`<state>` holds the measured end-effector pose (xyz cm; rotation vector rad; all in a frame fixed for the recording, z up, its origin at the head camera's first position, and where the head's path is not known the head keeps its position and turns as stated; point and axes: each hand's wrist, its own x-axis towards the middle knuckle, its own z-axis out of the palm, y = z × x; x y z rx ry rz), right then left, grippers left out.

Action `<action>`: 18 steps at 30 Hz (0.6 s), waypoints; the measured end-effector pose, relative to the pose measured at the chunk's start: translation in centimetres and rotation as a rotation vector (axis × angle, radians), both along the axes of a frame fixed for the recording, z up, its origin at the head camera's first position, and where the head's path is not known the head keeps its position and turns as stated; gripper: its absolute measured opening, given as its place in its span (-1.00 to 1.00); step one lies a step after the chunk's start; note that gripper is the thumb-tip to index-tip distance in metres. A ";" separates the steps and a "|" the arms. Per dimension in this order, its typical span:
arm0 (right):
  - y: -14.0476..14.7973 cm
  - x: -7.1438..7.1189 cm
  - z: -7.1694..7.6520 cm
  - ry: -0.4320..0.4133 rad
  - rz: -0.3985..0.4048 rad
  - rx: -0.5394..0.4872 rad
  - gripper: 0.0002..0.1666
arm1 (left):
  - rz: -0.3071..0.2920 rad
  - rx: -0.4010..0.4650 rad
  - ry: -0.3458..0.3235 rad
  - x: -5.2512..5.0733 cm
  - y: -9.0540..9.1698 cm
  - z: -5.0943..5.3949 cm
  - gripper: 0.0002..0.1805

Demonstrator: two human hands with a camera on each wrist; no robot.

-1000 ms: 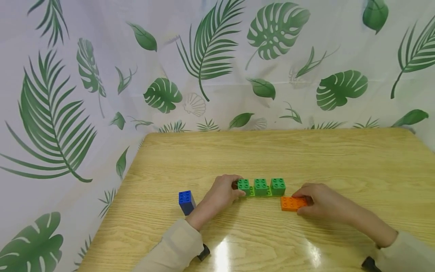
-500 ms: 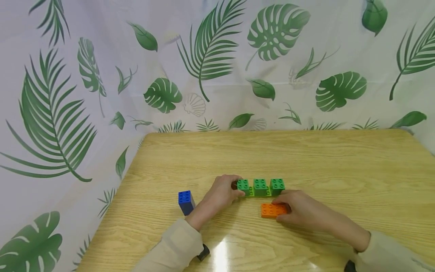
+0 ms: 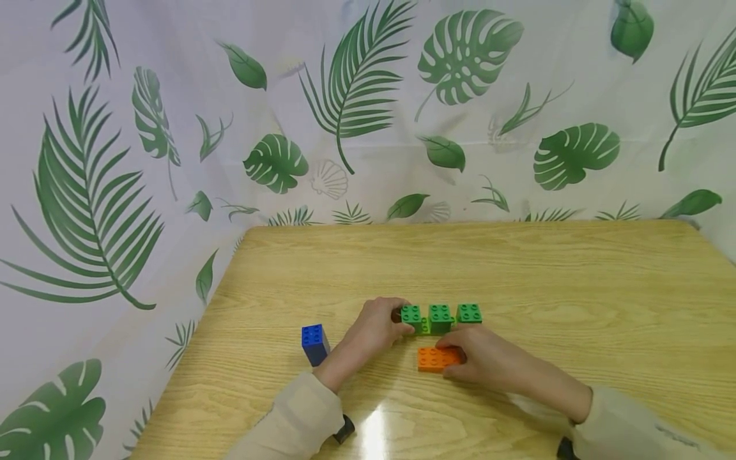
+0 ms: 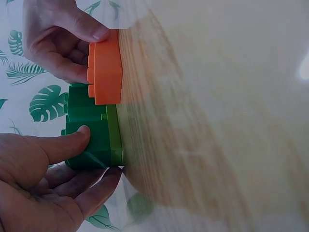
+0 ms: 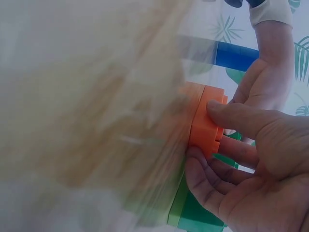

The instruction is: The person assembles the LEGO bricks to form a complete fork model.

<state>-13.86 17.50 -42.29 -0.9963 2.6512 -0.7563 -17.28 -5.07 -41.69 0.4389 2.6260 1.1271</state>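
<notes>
Three green toy bricks (image 3: pixel 440 318) stand in a spaced row on a lime-green base (image 3: pixel 425 326). At the row's left end, my left hand (image 3: pixel 379 322) grips the leftmost brick, thumb on the near side, as the left wrist view also shows. An orange toy brick (image 3: pixel 432 359), studs up, lies in front of the row. My right hand (image 3: pixel 489 359) pinches its right end between thumb and fingers, and hides part of the row's right side. In the right wrist view the orange brick (image 5: pixel 206 116) sits low at the table surface, under the right thumb.
A tall blue brick (image 3: pixel 315 344) stands upright left of the left wrist. The wooden table (image 3: pixel 517 262) reaches back to a leaf-print curtain (image 3: pixel 368 115). A glare spot lies on the table near the front.
My right hand has moved left and slightly toward the front, carrying the orange brick from the row's right end to before its middle. The left hand stays on the green brick.
</notes>
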 end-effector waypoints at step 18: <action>-0.5 0.1 0.1 0.035 0.009 -0.021 -0.62 | -0.003 0.005 0.006 0.0 0.0 -0.2 -0.64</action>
